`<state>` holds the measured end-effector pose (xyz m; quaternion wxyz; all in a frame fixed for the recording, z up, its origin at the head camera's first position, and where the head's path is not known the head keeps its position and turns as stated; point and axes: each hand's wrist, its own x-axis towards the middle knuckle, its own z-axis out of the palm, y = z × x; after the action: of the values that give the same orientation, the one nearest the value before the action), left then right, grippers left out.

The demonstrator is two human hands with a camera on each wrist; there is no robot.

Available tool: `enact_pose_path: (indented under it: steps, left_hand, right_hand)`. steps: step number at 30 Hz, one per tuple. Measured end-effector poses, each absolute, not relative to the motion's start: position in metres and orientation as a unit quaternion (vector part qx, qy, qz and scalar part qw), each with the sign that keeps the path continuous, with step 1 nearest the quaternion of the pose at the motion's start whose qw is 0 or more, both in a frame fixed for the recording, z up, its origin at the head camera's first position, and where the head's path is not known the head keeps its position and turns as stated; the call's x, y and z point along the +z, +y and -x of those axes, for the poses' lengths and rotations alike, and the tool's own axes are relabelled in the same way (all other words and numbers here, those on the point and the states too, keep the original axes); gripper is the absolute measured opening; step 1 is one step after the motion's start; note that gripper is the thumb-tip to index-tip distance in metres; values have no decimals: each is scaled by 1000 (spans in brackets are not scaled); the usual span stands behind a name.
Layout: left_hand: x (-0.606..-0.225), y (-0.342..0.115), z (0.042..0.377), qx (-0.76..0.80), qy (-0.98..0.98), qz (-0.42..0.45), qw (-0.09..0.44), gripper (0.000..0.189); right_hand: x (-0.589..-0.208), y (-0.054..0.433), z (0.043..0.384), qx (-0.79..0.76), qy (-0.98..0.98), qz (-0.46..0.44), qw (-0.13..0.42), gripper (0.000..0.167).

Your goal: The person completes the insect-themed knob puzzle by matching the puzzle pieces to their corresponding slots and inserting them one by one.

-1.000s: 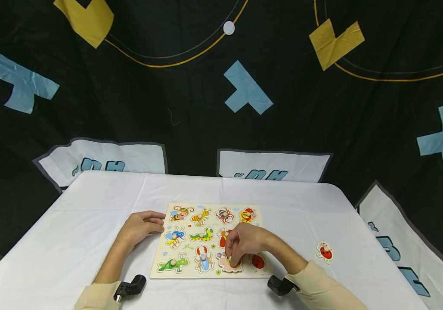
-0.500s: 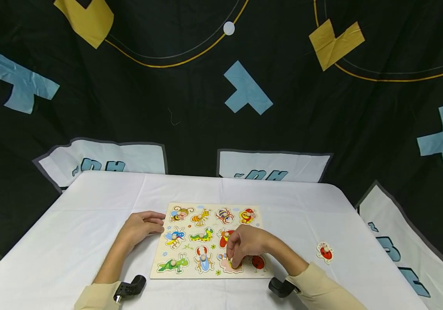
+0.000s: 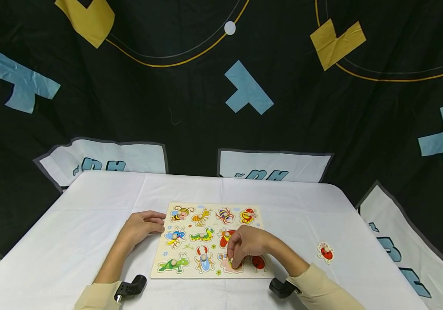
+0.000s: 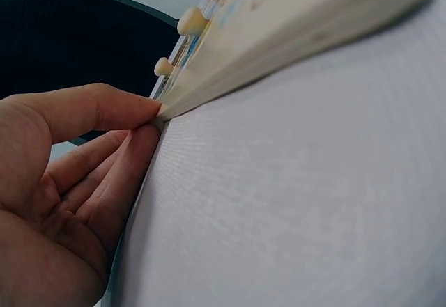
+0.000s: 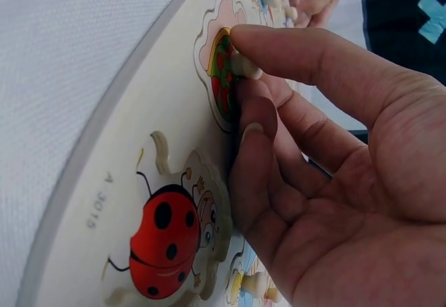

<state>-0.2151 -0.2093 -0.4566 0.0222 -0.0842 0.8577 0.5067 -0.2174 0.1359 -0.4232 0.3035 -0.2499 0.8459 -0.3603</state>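
Observation:
A wooden peg puzzle board (image 3: 190, 275) with insect pieces lies on the table. My right hand (image 3: 247, 246) is over its lower right part. In the right wrist view, the thumb and fingers of my right hand (image 5: 327, 126) pinch the pale knob of a pink snail puzzle piece (image 5: 221, 21), which lies in its recess. Beside it is a recess with a printed ladybug (image 5: 167, 241). My left hand (image 3: 137, 227) rests at the board's left edge, fingers fairly straight; the left wrist view has the thumb touching the board's edge (image 4: 209, 88).
A ladybug puzzle piece (image 3: 325, 252) lies apart on the white tablecloth (image 3: 298, 215), right of the board. Knobbed pieces such as the green grasshopper (image 3: 173, 262) and the caterpillar (image 3: 202, 235) sit in the board. A black curtain (image 3: 190, 103) hangs behind the table.
The snail piece, earlier slightly raised and tilted under my right hand, now lies flat in its recess. My right hand has shifted slightly right. The left hand has stayed put.

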Motion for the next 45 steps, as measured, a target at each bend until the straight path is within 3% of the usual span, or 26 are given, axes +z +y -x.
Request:
enact_pose_path:
  steps: [45]
  left_hand:
    - [-457,-209,215,516,852,87,24,41]
  right_hand:
    - [-418,147,215,-363,855,230,290,14]
